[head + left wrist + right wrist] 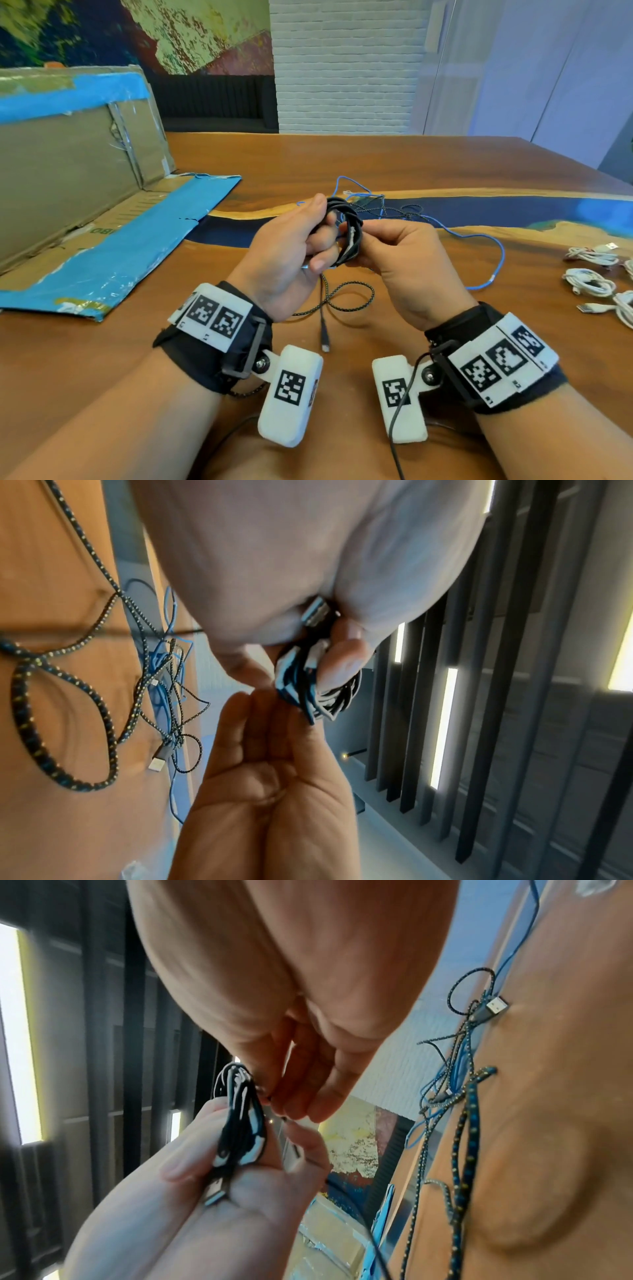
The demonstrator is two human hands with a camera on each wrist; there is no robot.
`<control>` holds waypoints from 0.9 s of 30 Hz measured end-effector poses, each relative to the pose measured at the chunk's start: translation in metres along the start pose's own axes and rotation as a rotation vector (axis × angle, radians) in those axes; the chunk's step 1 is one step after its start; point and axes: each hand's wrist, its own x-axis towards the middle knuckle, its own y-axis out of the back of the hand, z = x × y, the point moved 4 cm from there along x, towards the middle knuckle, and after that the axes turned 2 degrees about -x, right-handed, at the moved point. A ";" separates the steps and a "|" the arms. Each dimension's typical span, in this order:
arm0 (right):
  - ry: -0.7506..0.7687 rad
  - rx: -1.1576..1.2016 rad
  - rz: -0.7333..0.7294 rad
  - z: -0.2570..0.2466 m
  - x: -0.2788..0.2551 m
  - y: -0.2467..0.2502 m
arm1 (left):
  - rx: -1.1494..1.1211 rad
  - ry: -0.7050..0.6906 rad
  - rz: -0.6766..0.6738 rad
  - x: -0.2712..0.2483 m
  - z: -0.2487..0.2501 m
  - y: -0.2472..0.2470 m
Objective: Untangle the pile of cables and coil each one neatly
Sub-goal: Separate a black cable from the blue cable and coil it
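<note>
- A wooden table (376,161) with a blue inlay band is seen, and everything else is carried on it.
- A flattened cardboard box (68,178) edged in blue tape is laid open at the left; nothing is seen inside it.
- A tangled pile (387,205) of blue and braided cables is spread mid-table, just beyond the hands.
- Coiled white cables (596,274) are set at the right edge.
- A coiled black cable (346,229) is gripped above the table by the left hand (287,253), fingers curled round the loops.
- The coil's edge is pinched by the right hand (404,260) fingertips.
</note>
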 end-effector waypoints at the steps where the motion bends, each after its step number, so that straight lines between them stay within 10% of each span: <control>1: -0.025 0.048 -0.042 0.002 0.000 -0.003 | 0.051 -0.025 0.013 0.001 0.000 0.001; 6: -0.112 0.270 -0.195 0.001 -0.004 -0.009 | 0.304 -0.160 0.064 0.003 0.002 0.005; 18: -0.145 0.184 0.119 0.008 0.002 0.000 | 0.453 -0.222 0.113 0.001 0.001 -0.004; 27: -0.141 0.373 -0.188 -0.006 -0.002 -0.015 | 0.410 -0.203 0.045 -0.004 0.005 -0.011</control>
